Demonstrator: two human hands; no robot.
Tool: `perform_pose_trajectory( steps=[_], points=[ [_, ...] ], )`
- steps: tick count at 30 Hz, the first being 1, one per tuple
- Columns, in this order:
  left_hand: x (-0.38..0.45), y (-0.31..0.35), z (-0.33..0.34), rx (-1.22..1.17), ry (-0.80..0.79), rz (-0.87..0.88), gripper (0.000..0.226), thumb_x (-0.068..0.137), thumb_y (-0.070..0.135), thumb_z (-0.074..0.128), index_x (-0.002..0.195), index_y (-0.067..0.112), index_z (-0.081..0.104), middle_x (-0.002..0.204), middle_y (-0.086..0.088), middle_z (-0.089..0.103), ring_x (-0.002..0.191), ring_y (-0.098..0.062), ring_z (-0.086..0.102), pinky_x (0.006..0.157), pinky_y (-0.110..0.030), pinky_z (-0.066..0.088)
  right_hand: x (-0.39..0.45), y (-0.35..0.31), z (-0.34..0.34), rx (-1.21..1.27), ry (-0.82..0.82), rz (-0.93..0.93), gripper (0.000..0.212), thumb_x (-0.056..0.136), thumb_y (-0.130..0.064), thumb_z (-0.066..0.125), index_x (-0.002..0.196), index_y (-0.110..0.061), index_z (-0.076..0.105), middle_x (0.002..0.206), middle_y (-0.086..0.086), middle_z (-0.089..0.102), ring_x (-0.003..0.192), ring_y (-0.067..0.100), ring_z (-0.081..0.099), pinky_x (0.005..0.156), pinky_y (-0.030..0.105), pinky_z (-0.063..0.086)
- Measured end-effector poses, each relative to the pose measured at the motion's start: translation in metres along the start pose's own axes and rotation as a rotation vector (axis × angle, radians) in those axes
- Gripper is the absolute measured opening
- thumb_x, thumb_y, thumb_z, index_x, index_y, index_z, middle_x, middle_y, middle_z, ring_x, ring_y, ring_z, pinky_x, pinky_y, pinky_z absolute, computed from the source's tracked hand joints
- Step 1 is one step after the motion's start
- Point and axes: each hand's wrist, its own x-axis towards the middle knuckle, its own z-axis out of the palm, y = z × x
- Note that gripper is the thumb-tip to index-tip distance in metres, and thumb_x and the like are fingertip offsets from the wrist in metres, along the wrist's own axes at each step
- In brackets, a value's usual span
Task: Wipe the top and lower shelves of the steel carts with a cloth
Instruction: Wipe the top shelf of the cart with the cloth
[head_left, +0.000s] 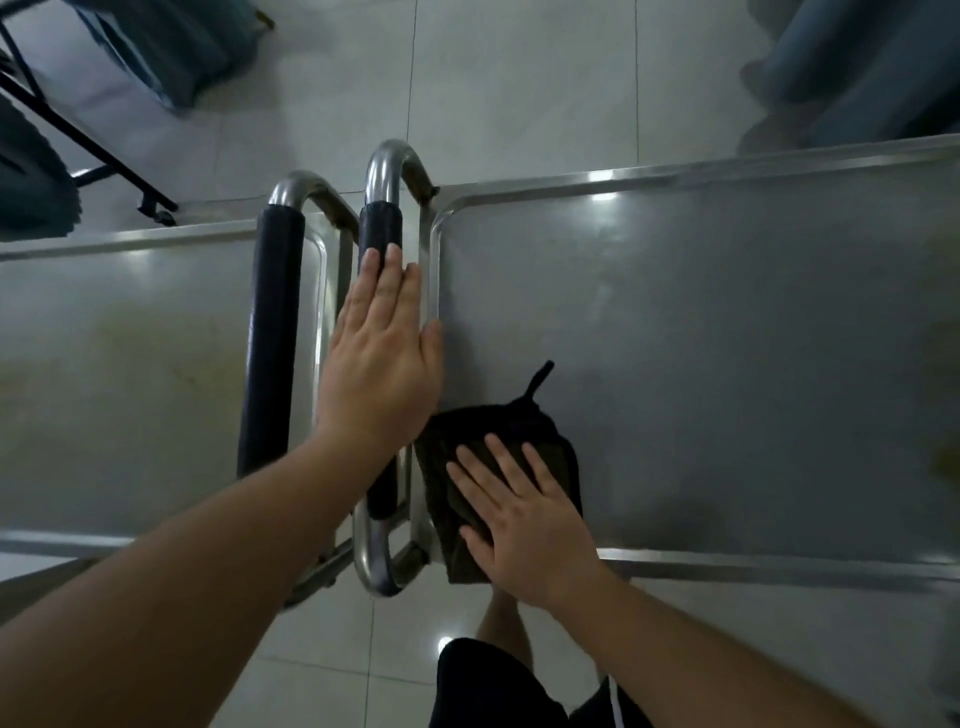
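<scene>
1. Lying flat with straight fingers on the padded handle (381, 244) of the right steel cart (727, 338) — left hand (382, 358), grip spread, thumb touching the tray rim.
2. Pressing a dark cloth (457, 519) down onto the right cart's top shelf at its near left corner — right hand (524, 514), grip spread, fingers straight, pinching nothing.
3. Hanging slightly over the near rim of that shelf — the cloth's lower edge; pointing away from the person, a thin dark loop at its far end.
4. Standing just beside it on the left, handle to handle — a second steel cart (130, 364) with its own padded handle (270, 338).
5. Showing below the carts — pale tiled floor (519, 78).
</scene>
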Motion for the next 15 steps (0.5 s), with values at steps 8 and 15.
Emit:
perform_pose_trajectory(
  steps=[8, 15],
  points=[
    [-0.004, 0.011, -0.001, 0.124, 0.036, -0.031, 0.067, 0.112, 0.052, 0.017, 0.169, 0.018, 0.014, 0.178, 0.000, 0.002, 0.162, -0.011, -0.009, 0.129, -0.038, -0.001, -0.095, 0.110, -0.020, -0.041, 0.061, 0.200, 0.076, 0.101, -0.059, 0.043, 0.168, -0.034, 0.019, 0.176, -0.013, 0.013, 0.163, 0.020, 0.007, 0.130, 0.052, 0.013],
    [-0.005, 0.010, 0.004, 0.187, 0.061, 0.043, 0.065, 0.110, 0.053, 0.024, 0.168, 0.025, 0.019, 0.177, -0.007, 0.010, 0.164, -0.023, -0.005, 0.128, -0.044, 0.001, -0.154, 0.200, -0.039, -0.115, 0.047, 0.486, 0.072, 0.104, -0.065, 0.020, 0.169, -0.034, 0.013, 0.177, -0.007, 0.013, 0.164, 0.023, 0.003, 0.131, 0.048, 0.005]
  ],
)
